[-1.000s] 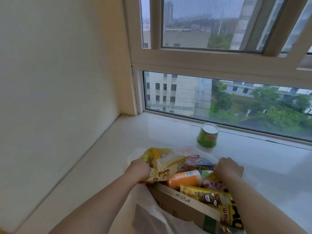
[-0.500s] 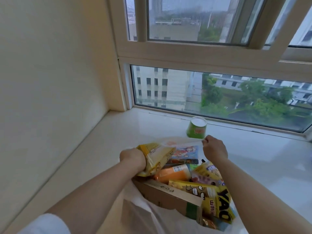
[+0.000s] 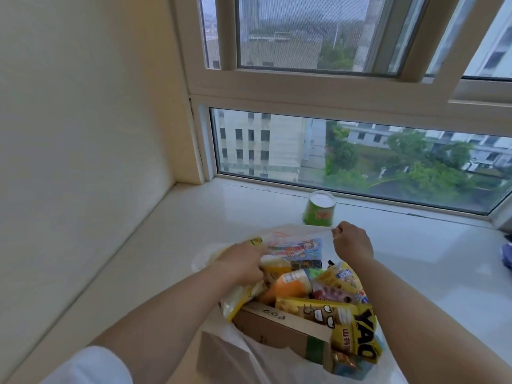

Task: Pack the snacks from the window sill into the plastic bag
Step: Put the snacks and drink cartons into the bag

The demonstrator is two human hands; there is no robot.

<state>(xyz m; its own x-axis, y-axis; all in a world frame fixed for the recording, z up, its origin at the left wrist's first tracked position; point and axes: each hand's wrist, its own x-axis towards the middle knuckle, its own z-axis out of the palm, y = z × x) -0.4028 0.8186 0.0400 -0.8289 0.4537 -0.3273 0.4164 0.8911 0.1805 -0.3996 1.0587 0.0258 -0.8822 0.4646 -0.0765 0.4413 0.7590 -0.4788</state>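
A thin white plastic bag [image 3: 291, 234] lies open on the white window sill [image 3: 177, 236], stuffed with several snacks: a brown box [image 3: 279, 327], an orange pack [image 3: 291, 285], yellow packets [image 3: 357, 342] and a colourful cartoon packet [image 3: 296, 249]. My left hand [image 3: 241, 261] presses a yellow snack packet [image 3: 238, 299] down into the bag's left side. My right hand [image 3: 350, 241] pinches the bag's far rim and holds it up. A green snack cup [image 3: 319, 208] stands upside down on the sill just behind the bag, by the glass.
A cream wall runs along the sill's left side. The window frame and glass close off the back. Something dark blue [image 3: 507, 256] shows at the right edge of the sill.
My left hand has pushed the yellow packet lower into the bag. My right hand rose from the snacks and lifted the bag's far rim.
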